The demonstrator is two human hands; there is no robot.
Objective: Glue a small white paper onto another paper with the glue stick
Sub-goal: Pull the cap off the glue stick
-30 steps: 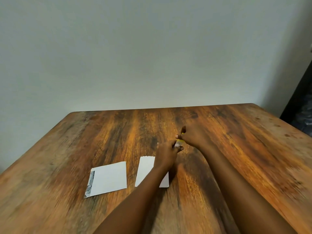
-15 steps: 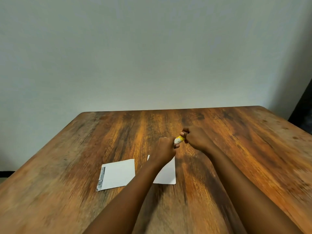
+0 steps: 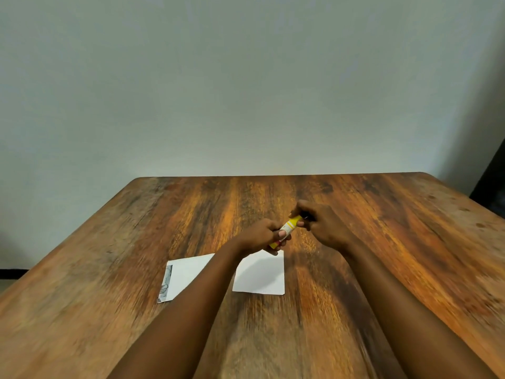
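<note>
A yellow glue stick [image 3: 289, 227] is held slanted above the wooden table [image 3: 382, 242] by both hands. My left hand [image 3: 259, 236] grips its lower end and my right hand [image 3: 319, 222] pinches its upper end. A small white paper [image 3: 259, 274] lies flat on the table just below my left hand. A second white paper [image 3: 185, 274], with a grey printed strip along its left edge, lies to its left, partly covered by my left forearm.
A plain pale wall rises behind the table's far edge. A dark object [image 3: 489, 187] stands at the right beyond the table's corner. The floor shows at the far left past the table edge.
The view has shifted, so the papers and hands sit further right and lower. More of the yellow glue stick shows between my hands, which have drawn slightly apart.
</note>
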